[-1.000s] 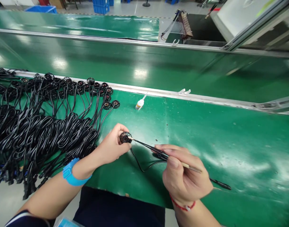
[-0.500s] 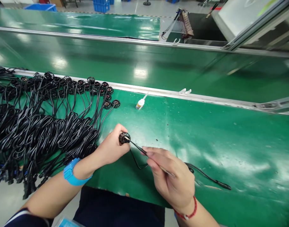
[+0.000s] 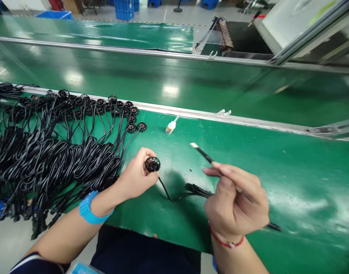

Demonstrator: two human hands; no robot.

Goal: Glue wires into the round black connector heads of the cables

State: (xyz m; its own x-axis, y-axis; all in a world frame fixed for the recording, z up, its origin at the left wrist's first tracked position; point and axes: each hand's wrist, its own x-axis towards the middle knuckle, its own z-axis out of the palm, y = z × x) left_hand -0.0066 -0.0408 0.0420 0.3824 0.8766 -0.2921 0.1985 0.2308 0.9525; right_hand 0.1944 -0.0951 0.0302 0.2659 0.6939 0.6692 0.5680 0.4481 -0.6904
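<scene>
My left hand [image 3: 136, 173] grips a round black slotted part [image 3: 152, 164] between thumb and fingers, its open face turned up. From that part a black cable [image 3: 166, 193] runs down to the green table and on to a folded bundle [image 3: 199, 190], partly behind my right hand. My right hand [image 3: 237, 199] is closed on a slim black tool [image 3: 203, 153] with a pale tip, held in the air to the right of the part and apart from it. Whether the tool is tweezers or a brush, I cannot tell.
Many similar black parts with bundled cables [image 3: 63, 152] cover the table's left side. A small white bottle [image 3: 170, 127] with a thin nozzle lies tilted near the pale rail [image 3: 197, 115]. Beyond the rail runs a green belt-like surface [image 3: 120, 78]; a metal frame [image 3: 314, 34] stands at right.
My right hand has drawn back to the right, lifting the pale tip out of the black part. The left hand still holds the part. The cable bundle now shows more.
</scene>
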